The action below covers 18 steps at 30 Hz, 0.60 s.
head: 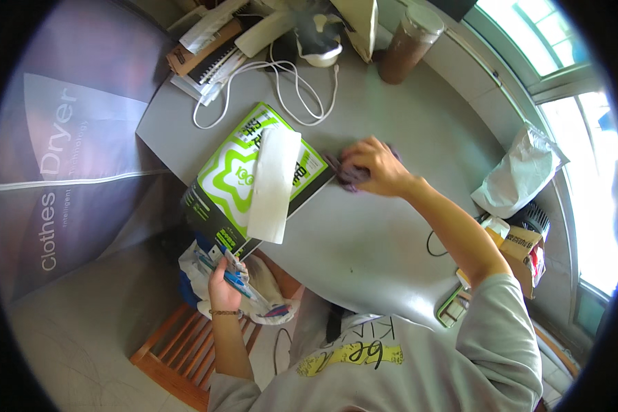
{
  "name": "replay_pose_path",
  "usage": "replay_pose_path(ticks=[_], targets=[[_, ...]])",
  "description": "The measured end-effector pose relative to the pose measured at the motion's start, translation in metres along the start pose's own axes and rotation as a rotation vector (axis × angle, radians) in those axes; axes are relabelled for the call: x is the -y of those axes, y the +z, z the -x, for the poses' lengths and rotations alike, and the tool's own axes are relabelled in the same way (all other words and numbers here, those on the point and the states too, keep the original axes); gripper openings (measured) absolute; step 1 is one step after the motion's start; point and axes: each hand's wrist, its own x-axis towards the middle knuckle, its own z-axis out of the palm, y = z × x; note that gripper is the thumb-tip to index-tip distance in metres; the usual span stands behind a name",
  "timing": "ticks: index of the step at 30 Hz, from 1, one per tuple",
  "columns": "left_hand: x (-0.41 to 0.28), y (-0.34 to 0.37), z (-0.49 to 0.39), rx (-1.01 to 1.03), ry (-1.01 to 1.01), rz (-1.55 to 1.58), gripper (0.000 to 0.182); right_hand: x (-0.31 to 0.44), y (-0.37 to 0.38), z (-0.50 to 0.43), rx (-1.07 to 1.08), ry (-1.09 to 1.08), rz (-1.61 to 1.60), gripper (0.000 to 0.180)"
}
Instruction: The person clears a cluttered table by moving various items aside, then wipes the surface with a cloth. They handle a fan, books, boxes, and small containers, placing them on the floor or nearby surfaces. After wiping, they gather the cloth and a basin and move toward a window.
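My right hand [373, 165] is pressed on a crumpled dark purple-grey cloth [351, 177] on the grey tabletop [381, 232], its fingers curled over it. At the lower left, my left hand [227, 280] grips several pens [234, 280], blue and clear, low beside the table's edge. Between the hands lies a green, white and black book [226, 180], its lower left part past the table's edge. A long white case or folded strip [274, 185] rests on the book.
Notebooks [206, 51], a white cable [229, 92] and a brown lidded bottle [409, 46] occupy the back. A white bag [520, 170] and an opened carton [522, 257] are at right. A slatted wooden chair [175, 355] and a grey-purple fabric clothes dryer cover [82, 154] stand left.
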Motion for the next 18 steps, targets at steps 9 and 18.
replay_pose_path(ticks=[9, 18], targets=[[0.001, 0.005, -0.017, 0.142, -0.031, -0.055, 0.020, -0.013, 0.029, -0.083, -0.218, 0.102, 0.184, 0.029], [-0.002, 0.035, -0.011, 0.022, 0.083, -0.121, 0.016, 0.044, 0.036, 0.056, -0.184, 0.180, 0.083, 0.028]])
